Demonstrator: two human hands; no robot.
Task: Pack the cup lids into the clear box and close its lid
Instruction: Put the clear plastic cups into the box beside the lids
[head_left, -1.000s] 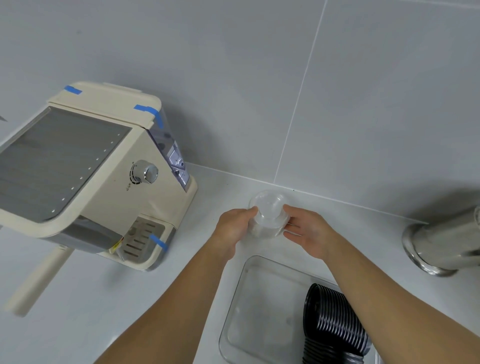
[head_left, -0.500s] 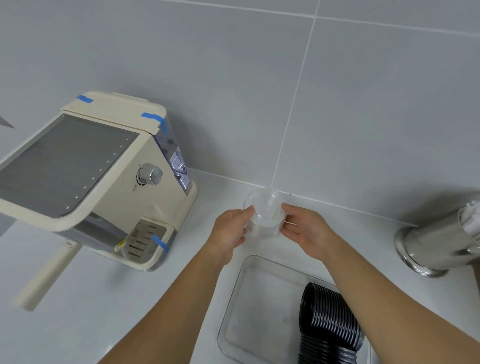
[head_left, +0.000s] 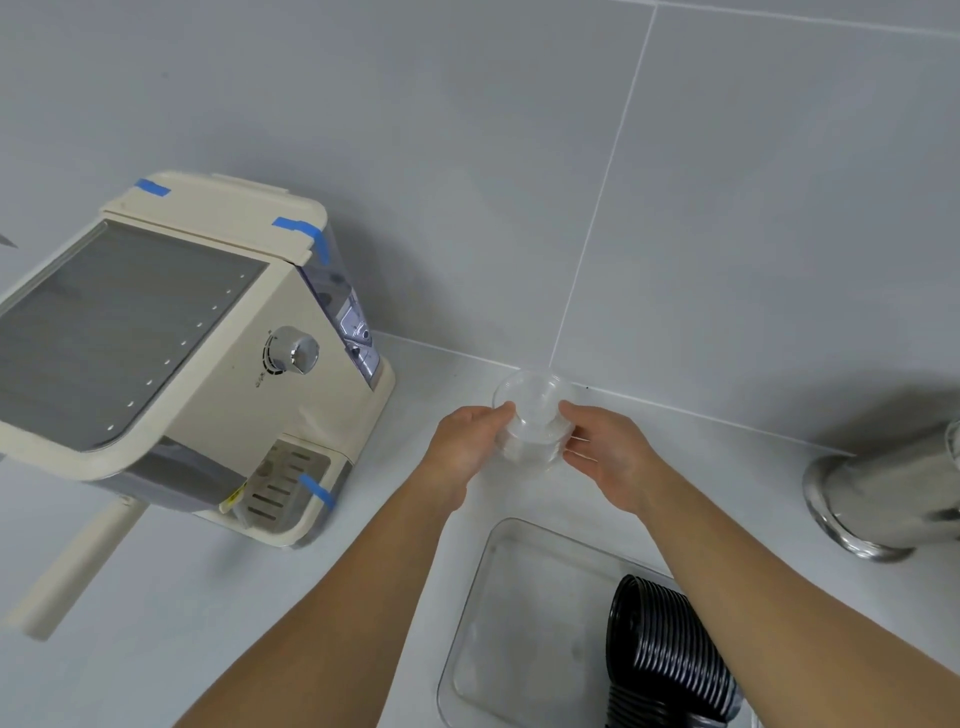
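Observation:
A stack of clear cup lids (head_left: 532, 415) stands on the white counter close to the wall. My left hand (head_left: 467, 444) grips its left side and my right hand (head_left: 605, 452) grips its right side. Nearer to me lies the clear box (head_left: 519, 623), open at the top. A row of black cup lids (head_left: 670, 660) lies on its side in the right part of the box. The left part of the box holds nothing. The box's own lid is not in view.
A cream coffee machine (head_left: 182, 364) with blue tape strips stands at the left. A shiny steel container (head_left: 888, 504) stands at the right edge. The grey tiled wall (head_left: 675, 208) rises just behind the clear lids.
Both hands stay on the stack of clear lids at the same spot. The view has shifted slightly downward; nothing else has moved.

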